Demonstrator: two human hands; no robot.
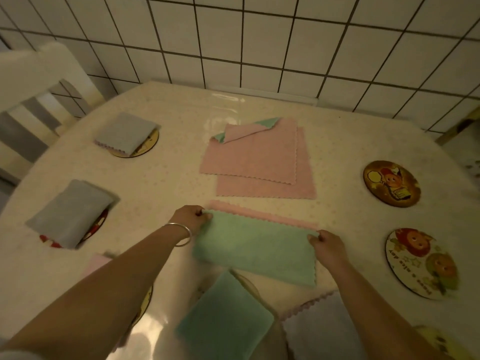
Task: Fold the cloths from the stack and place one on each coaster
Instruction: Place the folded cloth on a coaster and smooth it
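Green cloth (255, 245), pinched by left hand (191, 218) and right hand (328, 246), on glossy cream table (171, 183) beside white-tiled wall (259, 40).

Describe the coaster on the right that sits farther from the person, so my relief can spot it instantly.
Start at the pink cloth stack in the table's middle and look right, toward the table's edge. Two bare round coasters lie there; take the far coaster, nearer the tiled wall. It is dark brown and gold, while the near coaster is pale with lettering.

Half-folded green-and-pink cloth (255, 246) near pink stack (259, 159), between cloth-covered and bare coasters (391, 183).
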